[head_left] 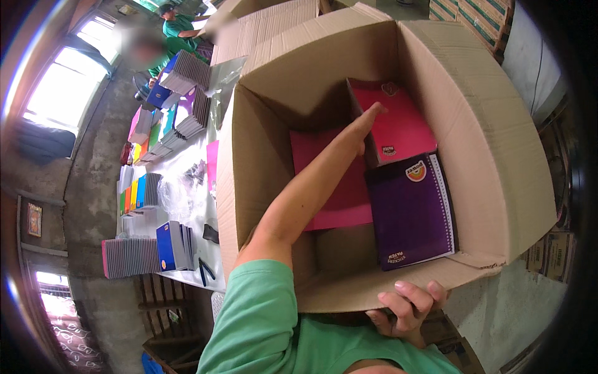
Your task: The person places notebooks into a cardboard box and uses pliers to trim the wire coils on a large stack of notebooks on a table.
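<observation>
A cardboard box (486,143) is holding a pink-covered notebook stack (405,121), its long axis pointing away, lying just right of the nearer left hand (372,121), whose grip is staying unclear; the right hand's (408,308) fingers are clasping the near flap (342,300).

carton (479,143) open above, bare near-left floor (342,249), purple notebook (411,215) and pink stack (405,124) blocking the right

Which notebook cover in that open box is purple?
The purple cover at lower right, nearest the right hand; the pink covers lie beyond and to its left.
</observation>
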Motion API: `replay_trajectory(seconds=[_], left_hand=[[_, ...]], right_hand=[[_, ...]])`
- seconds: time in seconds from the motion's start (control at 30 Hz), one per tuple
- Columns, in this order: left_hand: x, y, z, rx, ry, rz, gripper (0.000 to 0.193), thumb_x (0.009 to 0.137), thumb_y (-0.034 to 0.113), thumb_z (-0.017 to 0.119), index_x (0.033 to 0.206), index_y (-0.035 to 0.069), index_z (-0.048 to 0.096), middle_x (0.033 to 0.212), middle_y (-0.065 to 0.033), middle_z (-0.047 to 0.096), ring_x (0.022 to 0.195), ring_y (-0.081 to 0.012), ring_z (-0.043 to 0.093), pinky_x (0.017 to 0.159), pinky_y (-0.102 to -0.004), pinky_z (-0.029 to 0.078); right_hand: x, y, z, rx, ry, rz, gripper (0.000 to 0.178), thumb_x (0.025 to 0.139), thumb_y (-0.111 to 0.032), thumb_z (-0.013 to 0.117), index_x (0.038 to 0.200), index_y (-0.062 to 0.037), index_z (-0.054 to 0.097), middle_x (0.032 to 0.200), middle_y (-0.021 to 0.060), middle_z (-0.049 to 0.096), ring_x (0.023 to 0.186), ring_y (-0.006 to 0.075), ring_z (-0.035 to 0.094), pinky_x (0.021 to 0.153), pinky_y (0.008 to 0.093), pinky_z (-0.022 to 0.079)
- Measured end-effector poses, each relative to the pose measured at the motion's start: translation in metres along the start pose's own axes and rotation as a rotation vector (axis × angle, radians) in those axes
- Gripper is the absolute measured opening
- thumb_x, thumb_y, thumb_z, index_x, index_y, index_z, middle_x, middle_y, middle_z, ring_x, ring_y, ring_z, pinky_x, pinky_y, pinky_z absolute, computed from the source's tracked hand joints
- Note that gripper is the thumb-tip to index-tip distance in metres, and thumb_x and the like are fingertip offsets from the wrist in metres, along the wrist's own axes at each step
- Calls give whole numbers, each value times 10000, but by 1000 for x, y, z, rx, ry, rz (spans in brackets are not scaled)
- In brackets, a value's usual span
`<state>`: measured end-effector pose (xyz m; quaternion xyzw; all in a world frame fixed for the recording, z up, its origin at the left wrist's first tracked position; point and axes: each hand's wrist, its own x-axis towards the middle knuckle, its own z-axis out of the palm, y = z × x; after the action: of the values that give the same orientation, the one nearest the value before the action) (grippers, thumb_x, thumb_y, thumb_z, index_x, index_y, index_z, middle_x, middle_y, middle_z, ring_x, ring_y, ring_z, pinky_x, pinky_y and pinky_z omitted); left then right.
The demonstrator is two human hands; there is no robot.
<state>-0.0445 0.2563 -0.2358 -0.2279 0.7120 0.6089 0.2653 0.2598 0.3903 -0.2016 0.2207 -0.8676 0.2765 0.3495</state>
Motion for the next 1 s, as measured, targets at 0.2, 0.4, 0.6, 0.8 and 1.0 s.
replay_trajectory(seconds=[0.2, 0.4, 0.6, 0.8, 1.0], left_hand=[[1, -4, -1, -167, -118, -20, 583, 738, 430, 565, 1230, 125, 486, 1258, -126, 510, 1150, -245, 464, 1021, -413, 275], [16, 8, 1, -206, -132, 35, 496, 739, 374, 553, 1130, 71, 518, 1077, -111, 599, 947, -247, 575, 866, -424, 438], [6, -1, -9, -305, -134, 17, 475, 759, 400, 534, 1130, 102, 550, 1113, -114, 595, 971, -259, 577, 865, -447, 445], [31, -27, -21, -472, -326, 32, 543, 797, 489, 558, 1204, 131, 530, 1185, -92, 579, 1038, -260, 565, 920, -448, 430], [47, -22, -17, -350, -213, 33, 435, 774, 340, 647, 1137, 117, 564, 1103, -98, 618, 966, -266, 587, 890, -458, 443]], right_hand=[[9, 8, 10, -41, 147, -190, 270, 844, -465, 534, 995, -266, 635, 896, -90, 569, 946, 90, 507, 967, 384, 283], [12, 10, 14, -25, 212, -234, 285, 867, -422, 512, 1075, -263, 625, 919, -101, 586, 873, 100, 558, 955, 387, 316], [8, 8, 14, -68, 212, -175, 319, 869, -451, 496, 1104, -274, 616, 922, -108, 588, 884, 77, 552, 942, 380, 327], [10, 5, 22, -79, 282, -130, 313, 873, -476, 496, 1074, -271, 621, 928, -144, 579, 891, 60, 541, 943, 361, 308], [-3, -4, 7, 3, 67, 72, 260, 809, -500, 599, 931, -271, 621, 1025, -104, 549, 1060, 144, 417, 957, 354, 286]])
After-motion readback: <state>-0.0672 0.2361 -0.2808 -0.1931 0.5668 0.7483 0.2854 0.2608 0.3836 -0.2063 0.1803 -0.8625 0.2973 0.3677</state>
